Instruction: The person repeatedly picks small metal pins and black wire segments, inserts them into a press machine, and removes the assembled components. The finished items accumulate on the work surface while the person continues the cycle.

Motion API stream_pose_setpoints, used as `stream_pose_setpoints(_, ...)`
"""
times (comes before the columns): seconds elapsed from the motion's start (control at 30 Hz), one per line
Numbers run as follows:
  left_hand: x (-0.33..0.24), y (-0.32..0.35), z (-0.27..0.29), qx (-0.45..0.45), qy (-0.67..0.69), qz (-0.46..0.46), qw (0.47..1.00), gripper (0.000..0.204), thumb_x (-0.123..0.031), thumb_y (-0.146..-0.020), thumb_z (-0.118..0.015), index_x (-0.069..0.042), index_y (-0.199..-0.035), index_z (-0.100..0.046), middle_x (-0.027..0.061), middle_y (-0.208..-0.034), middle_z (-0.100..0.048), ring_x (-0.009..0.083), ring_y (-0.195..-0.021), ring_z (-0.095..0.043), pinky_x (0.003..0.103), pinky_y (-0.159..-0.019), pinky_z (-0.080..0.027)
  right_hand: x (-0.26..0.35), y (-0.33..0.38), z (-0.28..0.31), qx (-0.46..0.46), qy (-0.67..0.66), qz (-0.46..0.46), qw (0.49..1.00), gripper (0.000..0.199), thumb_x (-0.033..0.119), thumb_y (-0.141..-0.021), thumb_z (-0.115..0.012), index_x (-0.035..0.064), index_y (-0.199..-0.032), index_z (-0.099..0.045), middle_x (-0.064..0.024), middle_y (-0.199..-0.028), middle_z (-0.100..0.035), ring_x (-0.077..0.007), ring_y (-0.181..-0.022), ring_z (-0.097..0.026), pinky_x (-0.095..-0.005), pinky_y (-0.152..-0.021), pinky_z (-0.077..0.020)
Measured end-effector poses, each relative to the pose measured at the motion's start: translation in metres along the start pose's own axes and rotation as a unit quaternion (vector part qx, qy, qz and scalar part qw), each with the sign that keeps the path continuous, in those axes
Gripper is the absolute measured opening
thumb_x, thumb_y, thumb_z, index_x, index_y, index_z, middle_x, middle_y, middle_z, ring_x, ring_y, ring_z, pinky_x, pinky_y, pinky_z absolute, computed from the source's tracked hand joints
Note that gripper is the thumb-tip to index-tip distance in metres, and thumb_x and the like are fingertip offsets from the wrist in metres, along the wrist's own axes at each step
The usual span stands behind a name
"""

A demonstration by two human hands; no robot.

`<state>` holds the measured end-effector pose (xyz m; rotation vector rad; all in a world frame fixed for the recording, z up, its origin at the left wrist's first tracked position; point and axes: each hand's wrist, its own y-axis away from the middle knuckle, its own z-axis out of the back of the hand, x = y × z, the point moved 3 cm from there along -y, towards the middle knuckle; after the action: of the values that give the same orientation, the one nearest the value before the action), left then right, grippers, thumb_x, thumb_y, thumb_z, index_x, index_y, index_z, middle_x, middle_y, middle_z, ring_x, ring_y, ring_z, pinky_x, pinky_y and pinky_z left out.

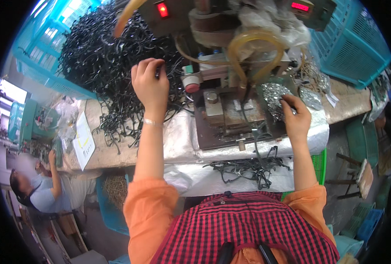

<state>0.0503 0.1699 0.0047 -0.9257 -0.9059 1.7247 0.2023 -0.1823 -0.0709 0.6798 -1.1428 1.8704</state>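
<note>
fingers (142, 68) curled, grip unclear | left hand (150, 88) beside black frames (101, 55) | right hand (298, 119) at silver parts (272, 99)

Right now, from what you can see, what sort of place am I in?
Probably a factory workshop: a bench machine with tubing stands in front of you, a big heap of dark parts resembling glasses frames lies beside it, and another person is near green equipment.

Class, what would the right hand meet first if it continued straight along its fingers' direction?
The right hand would probably meet the pile of small silvery pieces first, though depth here is unclear.
</note>
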Motion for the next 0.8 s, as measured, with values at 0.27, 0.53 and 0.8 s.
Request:
stream_pose_setpoints(0.27,0.066,0.048,-0.09,0.1,-0.158,-0.063,0.98,0.009,-0.023,-0.069,-0.064,-0.016,-0.067,-0.069,0.002,-0.082,-0.058,0.0254,-0.087,-0.057,0.04,-0.066,-0.046,0.003,0.01,0.012,-0.044,0.092,0.086,0.991,0.009,0.005,-0.081,-0.073,0.0034,-0.091,-0.073,-0.0102,-0.089,-0.073,-0.0256,-0.082,-0.069,-0.0341,-0.076,-0.0528)
stream_pose_setpoints(0.53,0.027,0.046,-0.01,0.082,0.048,0.117,0.989,0.012,-0.011,-0.083,-0.073,-0.001,-0.09,-0.072,0.0083,-0.091,-0.068,0.0239,-0.084,-0.062,0.033,-0.077,-0.051,0.064,0.003,0.023,0.087,-0.143,0.001,0.986,0.011,0.003,-0.083,-0.07,0.0019,-0.093,-0.073,-0.0089,-0.094,-0.073,-0.0206,-0.09,-0.069,-0.0303,-0.083,-0.0518)
stream_pose_setpoints(0.8,-0.034,0.07,0.045,-0.078,0.486,0.333,0.804,0.007,-0.011,-0.101,-0.059,-0.005,-0.105,-0.059,0.0032,-0.099,-0.063,0.0097,-0.083,-0.061,0.025,-0.064,-0.053,0.097,-0.011,-0.041,0.144,-0.367,-0.08,0.915,0.057,0.003,-0.078,-0.073,-0.0027,-0.129,-0.049,-0.0089,-0.086,-0.071,-0.0134,-0.089,-0.067,-0.0302,-0.087,-0.0496)
